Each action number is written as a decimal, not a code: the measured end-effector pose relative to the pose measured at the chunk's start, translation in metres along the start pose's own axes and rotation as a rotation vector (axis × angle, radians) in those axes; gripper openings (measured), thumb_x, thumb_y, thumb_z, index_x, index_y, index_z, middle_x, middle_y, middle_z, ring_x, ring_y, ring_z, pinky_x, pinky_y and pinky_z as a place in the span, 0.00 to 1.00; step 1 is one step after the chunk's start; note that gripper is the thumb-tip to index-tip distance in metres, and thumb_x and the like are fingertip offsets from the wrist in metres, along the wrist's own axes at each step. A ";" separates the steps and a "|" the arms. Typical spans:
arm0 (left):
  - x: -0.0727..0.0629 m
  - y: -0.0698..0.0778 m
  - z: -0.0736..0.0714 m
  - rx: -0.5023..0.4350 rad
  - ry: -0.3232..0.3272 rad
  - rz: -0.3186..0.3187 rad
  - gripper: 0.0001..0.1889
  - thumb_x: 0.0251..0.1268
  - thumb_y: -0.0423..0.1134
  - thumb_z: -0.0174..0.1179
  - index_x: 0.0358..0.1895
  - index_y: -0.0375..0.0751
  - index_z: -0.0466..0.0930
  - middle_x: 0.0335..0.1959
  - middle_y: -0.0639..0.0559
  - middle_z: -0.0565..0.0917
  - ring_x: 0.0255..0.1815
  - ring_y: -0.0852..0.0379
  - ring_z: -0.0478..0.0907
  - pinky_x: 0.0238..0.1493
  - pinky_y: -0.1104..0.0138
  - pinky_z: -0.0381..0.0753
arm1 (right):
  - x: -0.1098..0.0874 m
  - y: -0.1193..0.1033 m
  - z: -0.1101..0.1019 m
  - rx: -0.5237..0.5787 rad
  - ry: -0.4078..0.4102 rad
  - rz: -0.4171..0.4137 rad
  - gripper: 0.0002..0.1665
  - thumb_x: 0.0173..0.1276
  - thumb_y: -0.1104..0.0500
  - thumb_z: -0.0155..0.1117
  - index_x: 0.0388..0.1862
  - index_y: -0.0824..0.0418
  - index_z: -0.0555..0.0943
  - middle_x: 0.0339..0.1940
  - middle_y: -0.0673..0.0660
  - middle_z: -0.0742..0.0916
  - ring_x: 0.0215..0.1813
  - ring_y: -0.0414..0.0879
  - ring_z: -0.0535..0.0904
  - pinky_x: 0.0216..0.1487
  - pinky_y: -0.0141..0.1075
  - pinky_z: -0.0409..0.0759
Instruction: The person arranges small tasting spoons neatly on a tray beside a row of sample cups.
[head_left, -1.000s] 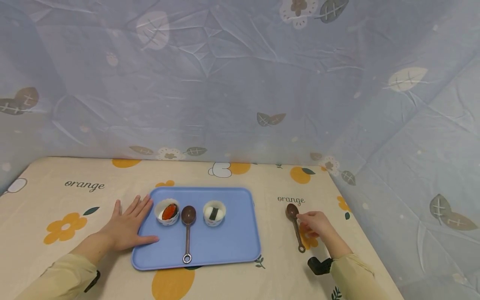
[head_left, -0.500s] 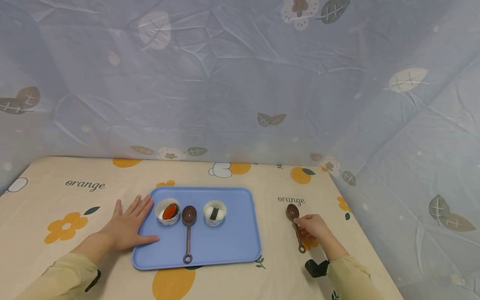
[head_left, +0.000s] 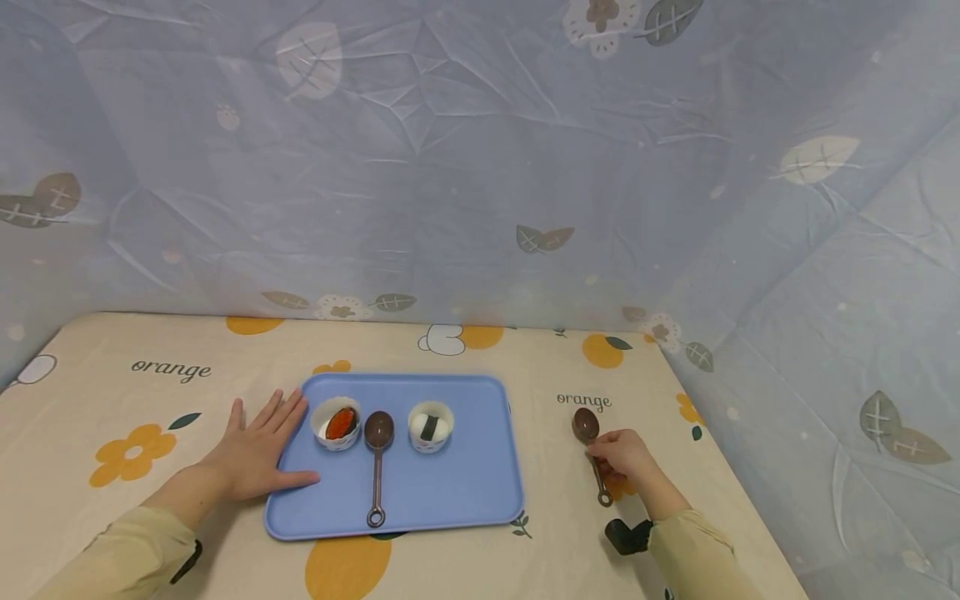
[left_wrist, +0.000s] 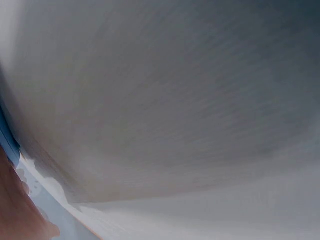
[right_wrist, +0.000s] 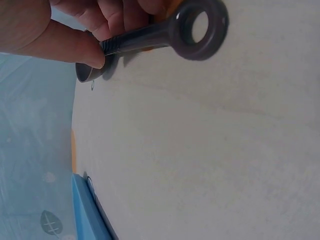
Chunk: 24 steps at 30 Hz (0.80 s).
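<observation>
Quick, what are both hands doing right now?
Left hand: open, fingers spread at the blue tray's left edge.
Right hand: closed, pinching the brown spoon outside the tray.

Brown spoon [head_left: 586,426] right of tray [head_left: 465,496]

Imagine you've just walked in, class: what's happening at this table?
A person's right hand pinches a brown spoon by its handle, right of a blue tray. The left hand lies spread across the tray's left side. On the tray, a second spoon lies between two cups, one holding red food, one white food.
</observation>
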<state>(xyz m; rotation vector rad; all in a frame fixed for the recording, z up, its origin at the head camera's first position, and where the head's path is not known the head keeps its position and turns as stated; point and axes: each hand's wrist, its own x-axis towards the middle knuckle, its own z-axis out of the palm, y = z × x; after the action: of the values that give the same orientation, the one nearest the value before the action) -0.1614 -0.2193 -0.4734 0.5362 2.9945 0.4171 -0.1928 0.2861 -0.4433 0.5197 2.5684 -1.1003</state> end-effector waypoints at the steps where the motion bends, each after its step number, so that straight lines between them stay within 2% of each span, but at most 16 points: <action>1: 0.000 0.000 0.000 -0.001 0.000 0.000 0.59 0.46 0.73 0.56 0.72 0.30 0.48 0.74 0.35 0.50 0.74 0.33 0.44 0.63 0.31 0.28 | 0.000 0.000 0.000 0.001 -0.002 0.004 0.12 0.62 0.62 0.61 0.38 0.72 0.80 0.23 0.56 0.81 0.24 0.43 0.75 0.25 0.32 0.76; 9: 0.000 0.001 0.000 -0.004 0.002 -0.004 0.59 0.46 0.73 0.56 0.72 0.30 0.48 0.74 0.35 0.50 0.74 0.33 0.44 0.63 0.31 0.28 | 0.001 0.001 0.001 0.091 -0.044 0.023 0.13 0.64 0.64 0.59 0.43 0.74 0.78 0.23 0.54 0.81 0.24 0.41 0.76 0.27 0.33 0.80; 19: 0.000 0.001 0.000 -0.006 -0.004 -0.008 0.59 0.46 0.73 0.56 0.72 0.31 0.48 0.74 0.35 0.50 0.74 0.33 0.43 0.63 0.31 0.27 | 0.001 0.001 -0.003 0.193 -0.096 0.045 0.12 0.66 0.64 0.58 0.43 0.73 0.77 0.21 0.52 0.77 0.22 0.40 0.73 0.23 0.28 0.78; 24: 0.000 0.000 0.001 -0.001 -0.005 -0.005 0.59 0.46 0.73 0.55 0.72 0.31 0.47 0.74 0.35 0.50 0.74 0.33 0.43 0.63 0.31 0.27 | -0.002 -0.003 -0.005 0.220 -0.112 0.045 0.15 0.66 0.64 0.58 0.47 0.74 0.75 0.20 0.52 0.77 0.21 0.40 0.73 0.23 0.28 0.78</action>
<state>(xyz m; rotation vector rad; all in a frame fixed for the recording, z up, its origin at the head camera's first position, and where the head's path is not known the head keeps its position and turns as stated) -0.1615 -0.2192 -0.4746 0.5281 2.9900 0.4158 -0.1925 0.2880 -0.4371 0.5469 2.3430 -1.3649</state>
